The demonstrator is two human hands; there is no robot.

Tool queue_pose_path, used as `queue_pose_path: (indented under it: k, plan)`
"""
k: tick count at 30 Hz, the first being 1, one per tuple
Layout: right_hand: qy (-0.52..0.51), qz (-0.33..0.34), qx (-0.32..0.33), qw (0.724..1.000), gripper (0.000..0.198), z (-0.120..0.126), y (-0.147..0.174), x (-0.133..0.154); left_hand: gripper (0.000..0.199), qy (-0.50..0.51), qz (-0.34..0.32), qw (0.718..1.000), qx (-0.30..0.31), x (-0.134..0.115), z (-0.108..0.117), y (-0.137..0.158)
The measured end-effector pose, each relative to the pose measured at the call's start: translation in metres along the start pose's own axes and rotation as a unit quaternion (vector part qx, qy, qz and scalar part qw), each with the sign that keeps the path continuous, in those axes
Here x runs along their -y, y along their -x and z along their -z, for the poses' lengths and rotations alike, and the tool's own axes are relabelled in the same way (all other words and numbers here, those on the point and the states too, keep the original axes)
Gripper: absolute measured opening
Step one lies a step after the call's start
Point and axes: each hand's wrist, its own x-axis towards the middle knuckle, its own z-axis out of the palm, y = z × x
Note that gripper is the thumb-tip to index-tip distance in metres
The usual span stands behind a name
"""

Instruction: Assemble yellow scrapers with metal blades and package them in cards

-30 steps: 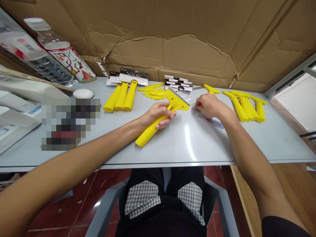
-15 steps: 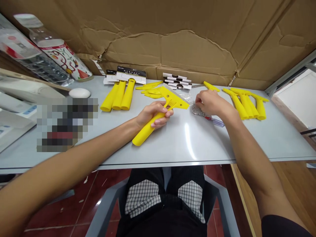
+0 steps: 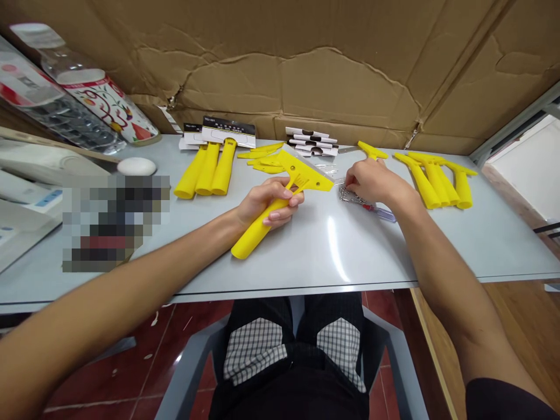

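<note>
Left hand point(image 3: 268, 205) keeps gripping the yellow scraper point(image 3: 280, 195), now turned blade-side up, while right hand point(image 3: 367, 182) stays pinched over the small metal parts point(image 3: 350, 196).

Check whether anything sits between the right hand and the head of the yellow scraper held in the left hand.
Nothing visible blocks it. The right hand rests on a pile of small metal screws just right of the yellow plastic scraper, which the left hand grips by its handle. Only bare grey table lies between them.
</note>
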Motion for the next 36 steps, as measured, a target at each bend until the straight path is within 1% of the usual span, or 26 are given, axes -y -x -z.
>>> queue_pose_path:
  k: [3, 5, 7, 9, 11, 13, 15, 18, 25, 30, 36]
  plan:
    - [-0.037, -0.002, -0.021, 0.999, 0.018, 0.003, 0.000, 0.001, 0.028, -0.002, 0.007, 1.000, -0.002, 0.000, 0.000, 0.000]
    - [-0.089, 0.006, -0.055, 0.994, 0.017, 0.011, 0.004, 0.005, 0.028, 0.000, 0.004, 1.000, -0.007, 0.000, 0.000, -0.001]
    - [-0.157, 0.043, -0.103, 0.981, 0.015, 0.023, 0.011, 0.011, 0.029, 0.002, -0.006, 1.000, -0.008, 0.001, 0.000, -0.001]
    - [-0.231, 0.089, -0.136, 0.959, 0.012, 0.034, 0.019, 0.019, 0.028, -0.001, -0.014, 1.000, -0.004, 0.002, 0.000, -0.002]
    - [-0.284, 0.136, -0.124, 0.941, 0.013, 0.042, 0.026, 0.026, 0.026, -0.007, -0.017, 1.000, 0.005, 0.003, 0.001, -0.003]
    - [-0.304, 0.179, -0.094, 0.931, 0.016, 0.044, 0.031, 0.032, 0.024, -0.015, -0.018, 1.000, 0.014, 0.003, 0.002, -0.004]
    - [-0.298, 0.209, -0.077, 0.928, 0.015, 0.042, 0.032, 0.036, 0.022, -0.024, -0.019, 0.999, 0.023, 0.003, 0.003, -0.004]
    - [-0.270, 0.226, -0.077, 0.933, 0.013, 0.036, 0.030, 0.039, 0.020, -0.035, -0.022, 0.999, 0.027, 0.002, 0.001, -0.005]
    - [-0.202, 0.225, -0.115, 0.946, 0.012, 0.030, 0.028, 0.045, 0.019, -0.054, -0.033, 0.998, 0.007, 0.003, -0.004, -0.005]
    - [-0.181, 0.212, -0.118, 0.953, 0.012, 0.030, 0.031, 0.047, 0.019, -0.054, -0.036, 0.998, -0.015, 0.007, -0.004, -0.004]
    - [-0.155, 0.211, -0.121, 0.957, 0.011, 0.028, 0.031, 0.049, 0.021, -0.047, -0.040, 0.997, -0.040, 0.009, -0.004, -0.003]
